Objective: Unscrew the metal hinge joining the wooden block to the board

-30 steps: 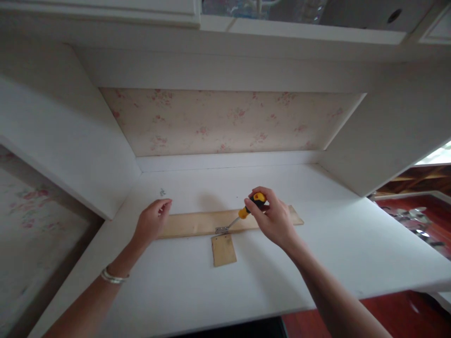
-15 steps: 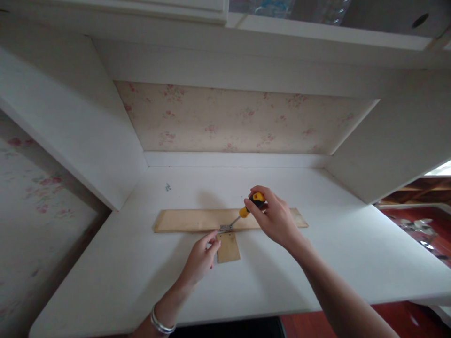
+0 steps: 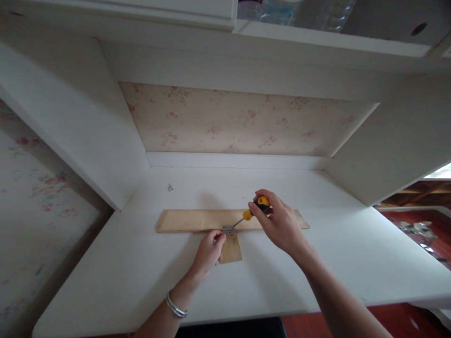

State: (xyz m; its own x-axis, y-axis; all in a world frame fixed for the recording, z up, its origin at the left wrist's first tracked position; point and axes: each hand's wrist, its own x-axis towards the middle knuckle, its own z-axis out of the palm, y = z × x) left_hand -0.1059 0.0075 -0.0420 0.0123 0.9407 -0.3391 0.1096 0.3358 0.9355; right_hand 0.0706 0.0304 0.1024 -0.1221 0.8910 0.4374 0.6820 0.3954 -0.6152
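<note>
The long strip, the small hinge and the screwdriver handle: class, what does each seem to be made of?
Long strip: probably bare wood, pale tan and matt. Hinge: apparently metal, grey with a dull shine. Screwdriver handle, in the right hand: likely plastic or rubber, smooth yellow and black.

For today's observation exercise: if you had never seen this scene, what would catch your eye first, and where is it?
The yellow-and-black screwdriver stands out, gripped by the right hand at the centre of the white desk, its tip on a small metal hinge. The hinge joins a long wooden strip to a small wooden piece, where the left hand, a silver bangle on its wrist, pinches beside it.
</note>
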